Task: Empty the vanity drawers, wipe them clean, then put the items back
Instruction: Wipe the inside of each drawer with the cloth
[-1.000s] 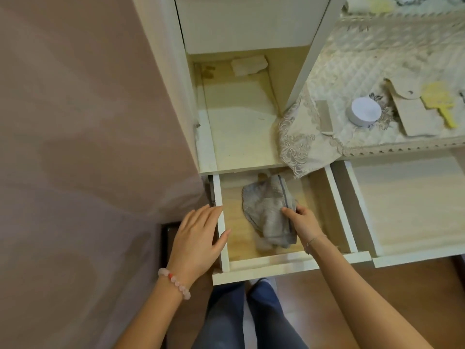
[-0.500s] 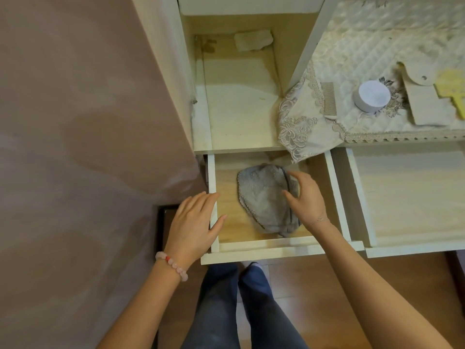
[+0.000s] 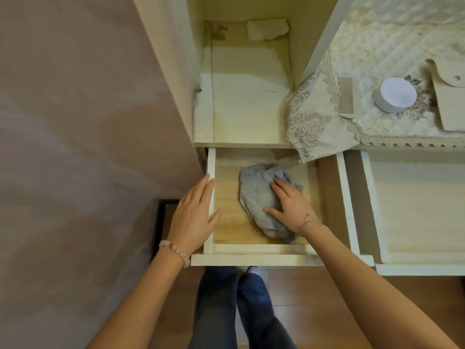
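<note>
Left drawer [image 3: 251,259]: pulled out. I see the grey cloth [image 3: 256,195] bunched mid-floor.
My right hand [image 3: 289,205]: flat, fingers straight, pressing on the cloth.
My left hand [image 3: 193,217]: open, resting on the drawer's left wall.
Right drawer [image 3: 415,269]: pulled out.
Tabletop, quilted cover [image 3: 377,46]: comb [image 3: 346,96] and round white tin [image 3: 394,95] near the front-left corner.

The cloth [image 3: 261,197] is grey, the drawer [image 3: 256,259] white with pale wood bottom, the table cover [image 3: 372,46] cream, quilted, with lace edge.
</note>
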A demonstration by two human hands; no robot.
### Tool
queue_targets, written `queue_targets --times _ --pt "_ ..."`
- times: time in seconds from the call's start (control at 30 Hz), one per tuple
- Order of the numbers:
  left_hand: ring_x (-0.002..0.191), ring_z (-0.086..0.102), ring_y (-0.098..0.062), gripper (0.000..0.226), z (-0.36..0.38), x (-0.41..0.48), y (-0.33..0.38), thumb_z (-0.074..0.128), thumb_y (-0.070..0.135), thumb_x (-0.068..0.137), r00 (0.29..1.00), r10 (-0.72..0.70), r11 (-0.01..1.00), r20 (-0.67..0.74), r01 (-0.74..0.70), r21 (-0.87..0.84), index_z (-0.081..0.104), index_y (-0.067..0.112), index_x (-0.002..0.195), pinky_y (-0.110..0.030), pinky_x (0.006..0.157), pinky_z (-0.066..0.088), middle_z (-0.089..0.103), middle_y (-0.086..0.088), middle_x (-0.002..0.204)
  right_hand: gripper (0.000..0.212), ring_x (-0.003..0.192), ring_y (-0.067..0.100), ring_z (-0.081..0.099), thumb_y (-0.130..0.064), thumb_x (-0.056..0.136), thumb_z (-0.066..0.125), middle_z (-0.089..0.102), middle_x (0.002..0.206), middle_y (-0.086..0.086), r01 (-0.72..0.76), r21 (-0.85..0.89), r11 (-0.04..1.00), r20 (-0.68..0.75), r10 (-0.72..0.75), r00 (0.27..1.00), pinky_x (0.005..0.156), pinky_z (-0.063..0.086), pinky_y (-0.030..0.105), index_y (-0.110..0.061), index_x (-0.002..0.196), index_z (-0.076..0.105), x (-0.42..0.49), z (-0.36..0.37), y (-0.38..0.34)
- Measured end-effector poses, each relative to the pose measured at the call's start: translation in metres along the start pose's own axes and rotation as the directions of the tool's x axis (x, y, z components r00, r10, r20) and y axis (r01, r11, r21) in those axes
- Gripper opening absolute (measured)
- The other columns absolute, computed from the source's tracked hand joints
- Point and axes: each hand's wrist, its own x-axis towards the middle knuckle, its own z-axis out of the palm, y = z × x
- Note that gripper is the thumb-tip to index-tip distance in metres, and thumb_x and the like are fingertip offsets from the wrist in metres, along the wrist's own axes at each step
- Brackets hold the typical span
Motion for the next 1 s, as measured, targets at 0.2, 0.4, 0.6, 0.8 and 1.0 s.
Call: queue_targets --times 0.2,0.4,0.6,0.8,1.0 --pt "0.138 0.027 -0.017 0.073 0.013 0.003 0.001 0.051 0.034 0.093 0.999 -0.038 0.992 -0.034 0.034 -0.117 0.008 0.016 0.15 -0.031 0.105 0.032 -0.001 0.006 0.157 0.077 0.143 0.021 0.014 -0.052 0.086 0.053 0.02 0.154 0.004 0.013 0.031 0.999 -0.068 -0.011 0.998 0.118 0.012 0.038 -0.015 0.146 0.023 -0.003 0.013 0.0" --pt "0.137 0.022 -0.008 0.061 0.021 0.018 0.01 0.042 0.027 0.098 0.981 -0.181 0.9 -0.063 0.14 -0.413 0.008 0.026 0.15 -0.019 0.103 0.022 0.014 0.006 0.155 0.074 0.144 0.018 0.009 -0.05 0.087 0.052 0.017 0.155 0.001 0.025 0.1 0.995 -0.111 -0.013 0.994 0.117 0.006 0.035 -0.019 0.147 0.02 -0.003 0.021 0.002" --pt "0.124 0.019 0.018 0.046 0.026 0.02 0.012 0.032 0.028 0.102 0.953 -0.303 0.604 -0.011 0.183 -0.776 0.022 0.035 0.146 0.01 0.087 0.018 0.023 0.026 0.143 0.081 0.143 0.019 0.012 -0.065 0.081 0.039 0.02 0.154 0.0 0.007 0.113 0.994 -0.132 0.008 0.991 0.117 0.009 0.038 -0.019 0.146 0.024 0.0 0.025 -0.001" --pt "0.13 0.03 0.003 0.046 0.032 0.026 0.008 0.032 0.035 0.101 0.932 -0.361 0.503 0.038 0.229 -0.834 0.028 0.026 0.146 -0.008 0.1 0.026 0.035 0.018 0.144 0.097 0.144 0.021 0.006 -0.078 0.068 0.022 0.014 0.156 0.001 0.022 0.047 0.999 -0.117 -0.016 0.993 0.117 0.006 0.042 -0.022 0.147 0.018 0.001 0.029 -0.001" --pt "0.124 0.029 0.008 0.046 0.036 0.026 0.007 0.031 0.036 0.101 0.94 -0.342 0.521 0.025 0.211 -0.827 0.028 0.027 0.145 -0.001 0.091 0.024 0.036 0.021 0.136 0.066 0.144 0.028 0.009 -0.048 0.089 0.048 0.02 0.154 0.008 0.037 0.042 0.998 -0.192 -0.028 0.981 0.114 0.007 0.044 -0.019 0.145 0.026 0.011 0.03 -0.003"
